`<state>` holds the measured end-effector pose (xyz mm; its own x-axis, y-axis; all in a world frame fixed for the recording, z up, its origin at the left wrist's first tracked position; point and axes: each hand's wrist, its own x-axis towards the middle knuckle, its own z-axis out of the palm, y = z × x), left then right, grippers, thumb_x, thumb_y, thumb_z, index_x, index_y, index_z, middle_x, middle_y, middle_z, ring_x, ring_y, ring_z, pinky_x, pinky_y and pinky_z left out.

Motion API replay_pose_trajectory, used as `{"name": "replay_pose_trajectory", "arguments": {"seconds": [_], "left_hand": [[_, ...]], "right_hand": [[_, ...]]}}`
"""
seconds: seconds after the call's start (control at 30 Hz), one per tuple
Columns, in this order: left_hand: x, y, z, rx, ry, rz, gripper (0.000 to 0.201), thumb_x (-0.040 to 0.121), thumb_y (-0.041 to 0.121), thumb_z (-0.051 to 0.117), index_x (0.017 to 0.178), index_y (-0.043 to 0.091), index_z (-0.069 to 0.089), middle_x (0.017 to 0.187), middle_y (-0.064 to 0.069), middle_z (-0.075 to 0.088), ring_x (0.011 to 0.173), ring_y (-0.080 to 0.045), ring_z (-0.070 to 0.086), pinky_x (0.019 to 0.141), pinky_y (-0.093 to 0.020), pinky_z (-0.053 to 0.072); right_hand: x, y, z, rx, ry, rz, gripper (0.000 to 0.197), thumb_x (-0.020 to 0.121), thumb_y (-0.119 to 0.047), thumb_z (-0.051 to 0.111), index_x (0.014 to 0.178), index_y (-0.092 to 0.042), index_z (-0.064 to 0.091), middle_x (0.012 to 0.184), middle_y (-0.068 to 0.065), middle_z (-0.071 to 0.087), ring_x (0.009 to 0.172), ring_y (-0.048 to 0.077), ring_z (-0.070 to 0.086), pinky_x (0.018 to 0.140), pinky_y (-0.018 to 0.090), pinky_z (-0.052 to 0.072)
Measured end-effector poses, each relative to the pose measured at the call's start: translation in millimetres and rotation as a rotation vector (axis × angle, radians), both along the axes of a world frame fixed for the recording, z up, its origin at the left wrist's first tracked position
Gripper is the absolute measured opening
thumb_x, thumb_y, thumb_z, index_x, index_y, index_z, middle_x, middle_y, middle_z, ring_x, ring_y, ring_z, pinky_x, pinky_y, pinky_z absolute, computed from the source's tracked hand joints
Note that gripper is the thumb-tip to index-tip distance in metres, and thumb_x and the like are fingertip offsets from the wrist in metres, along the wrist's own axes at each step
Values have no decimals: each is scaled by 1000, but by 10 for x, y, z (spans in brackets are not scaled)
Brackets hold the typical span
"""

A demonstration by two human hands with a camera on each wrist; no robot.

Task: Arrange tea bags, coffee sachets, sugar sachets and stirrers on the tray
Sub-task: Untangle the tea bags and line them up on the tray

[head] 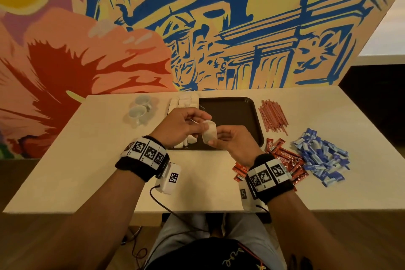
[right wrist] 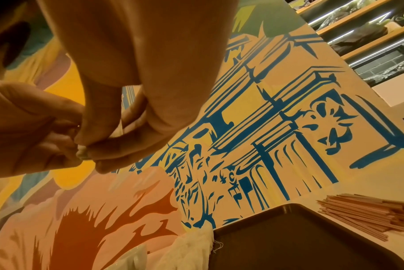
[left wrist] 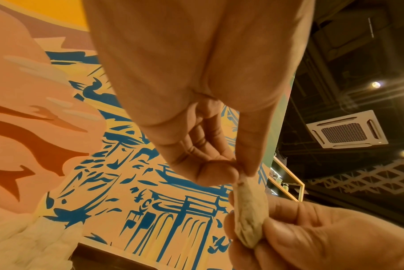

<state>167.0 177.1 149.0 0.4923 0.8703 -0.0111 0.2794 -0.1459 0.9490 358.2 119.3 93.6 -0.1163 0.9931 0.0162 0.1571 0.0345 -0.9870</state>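
Observation:
Both hands hold one white tea bag [head: 209, 133] in the air above the left part of the dark brown tray [head: 232, 112]. My left hand [head: 186, 124] pinches its top end between thumb and forefinger, and the tea bag [left wrist: 249, 213] hangs from that pinch. My right hand [head: 228, 140] grips its lower end. In the right wrist view the tea bag [right wrist: 83, 155] shows only as a small edge between the fingers. A row of white tea bags [head: 186, 102] lies along the tray's left side, partly hidden by my left hand.
Red stirrers [head: 274, 116] lie in a heap right of the tray. Red coffee sachets [head: 285, 160] and blue sugar sachets [head: 322, 155] are piled at the right. Two white cups [head: 140, 108] stand at the back left. A painted wall rises behind the white table [head: 87, 171].

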Motion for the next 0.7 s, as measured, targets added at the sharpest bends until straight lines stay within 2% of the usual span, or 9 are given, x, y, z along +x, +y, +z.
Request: {"name": "replay_pose_trajectory", "arguments": {"seconds": [0.1, 0.2, 0.3, 0.37, 0.47, 0.57, 0.7], "left_hand": [[-30, -2, 18, 19, 16, -13, 24, 88, 1, 73, 110, 8, 72, 92, -6, 68, 65, -2, 62, 63, -17, 52], [-43, -12, 48, 14, 26, -36, 26, 87, 3, 75, 113, 4, 72, 89, -10, 70, 72, -5, 65, 66, -17, 53], [-39, -4, 69, -6, 8, -41, 19, 92, 8, 70, 110, 2, 72, 95, -18, 73, 72, -9, 65, 67, -20, 56], [-39, 21, 77, 4, 23, -37, 15, 95, 9, 66, 107, 4, 74, 93, -15, 73, 70, -9, 64, 67, -20, 56], [-40, 68, 78, 27, 53, -35, 15, 97, 11, 64, 104, 5, 75, 87, -6, 72, 69, -6, 63, 66, -19, 55], [-28, 107, 86, 75, 75, -33, 12, 96, 13, 66, 100, 10, 77, 85, 3, 73, 68, -6, 62, 66, -20, 55], [-12, 150, 68, 110, 81, 2, 9, 94, 18, 69, 94, 21, 78, 93, 0, 76, 68, -6, 63, 65, -21, 54]], "right_hand": [[-13, -23, 28, 17, 27, -3, 28, 85, -8, 79, 113, -9, 74, 103, 7, 77, 98, 20, 72, 89, 22, 56], [-44, -18, 53, 28, 13, -27, 21, 90, -15, 76, 109, -7, 76, 99, 8, 78, 97, 21, 72, 84, 18, 54], [-56, 14, 24, 30, -22, -54, 18, 93, -25, 72, 102, -11, 79, 93, 6, 78, 95, 24, 71, 88, 30, 55], [-58, 24, 20, 27, -40, -59, 18, 96, -26, 70, 102, -12, 79, 92, 6, 78, 95, 23, 72, 88, 30, 55], [-55, 33, 35, 23, 3, -37, 18, 99, -21, 65, 107, -11, 77, 98, 5, 78, 95, 15, 74, 87, 21, 56], [-53, 59, 41, -10, 50, -40, 17, 100, -20, 62, 108, -14, 75, 99, 0, 77, 94, 14, 75, 90, 26, 58], [-55, 82, 44, -32, 62, -9, 17, 102, -21, 59, 109, -16, 73, 101, 0, 76, 97, 14, 74, 93, 30, 58]]}}
